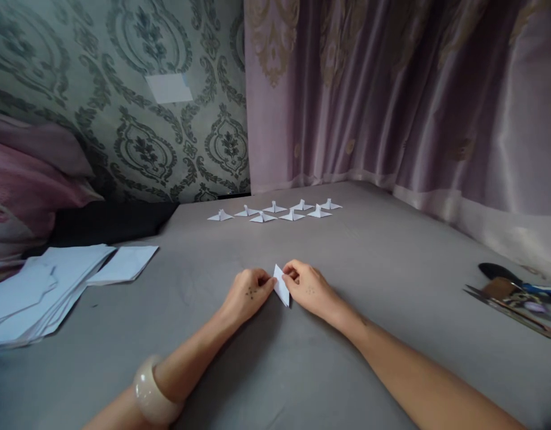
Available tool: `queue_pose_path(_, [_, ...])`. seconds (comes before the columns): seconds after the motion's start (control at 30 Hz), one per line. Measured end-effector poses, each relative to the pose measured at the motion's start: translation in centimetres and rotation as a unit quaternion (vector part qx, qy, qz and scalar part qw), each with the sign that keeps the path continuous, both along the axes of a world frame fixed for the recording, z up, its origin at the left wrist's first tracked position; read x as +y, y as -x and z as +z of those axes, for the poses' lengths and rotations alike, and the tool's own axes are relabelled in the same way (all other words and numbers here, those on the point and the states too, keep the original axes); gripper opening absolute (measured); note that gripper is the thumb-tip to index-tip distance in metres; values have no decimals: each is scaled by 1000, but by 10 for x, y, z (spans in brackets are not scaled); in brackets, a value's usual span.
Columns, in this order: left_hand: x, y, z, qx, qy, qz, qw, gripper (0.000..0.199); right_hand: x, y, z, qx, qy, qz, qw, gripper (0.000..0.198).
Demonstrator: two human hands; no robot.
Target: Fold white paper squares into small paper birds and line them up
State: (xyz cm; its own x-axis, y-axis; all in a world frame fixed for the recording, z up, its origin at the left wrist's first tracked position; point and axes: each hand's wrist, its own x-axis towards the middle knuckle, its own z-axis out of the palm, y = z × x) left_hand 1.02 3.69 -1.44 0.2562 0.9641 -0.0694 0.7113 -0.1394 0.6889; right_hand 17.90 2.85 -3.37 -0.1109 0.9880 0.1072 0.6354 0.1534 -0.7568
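Note:
A small piece of folded white paper point(281, 288), narrow and diamond-shaped, stands tilted between my two hands just above the grey surface. My left hand point(251, 292) pinches its left edge between thumb and fingers. On the other side, my right hand point(308, 288) is closed on the upper right edge with thumb and fingertips. The fingers partly cover the paper's sides. Farther back, several folded white paper figures point(263, 217) with spread wings and a raised middle stand in two rows.
At the left lies a stack of white paper sheets point(73, 263), with a smaller white piece point(125, 264) beside it. Scissors point(511, 310) and other small tools lie at the right edge. Behind are a black cloth point(114, 222), a pink curtain point(329, 107) and a patterned wall point(168, 137).

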Motion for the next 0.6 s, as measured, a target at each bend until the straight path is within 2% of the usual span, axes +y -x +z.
queue_pose_path(0.1, [3,1,-6,17,-17,-2,1000,29,-5,2,5,-67,-39,4,997,13])
queue_pose_path(0.2, [6,3,-13,41,-55,-2,998,24,-5,1,7,-91,-45,17,995,13])
queue_pose_path(0.3, [6,5,-16,38,-120,-45,991,15,-3,-5,6,-82,-42,60,994,21])
queue_pose_path(0.37, [4,7,-15,31,-144,-85,985,20,-1,-10,7,-75,-35,96,992,29])
queue_pose_path(0.47, [0,8,-12,36,-139,-119,982,27,2,-19,11,-69,-20,134,988,34])
queue_pose_path(0.6, [0,10,-7,29,-118,-127,984,23,5,-24,16,-52,14,159,986,25])
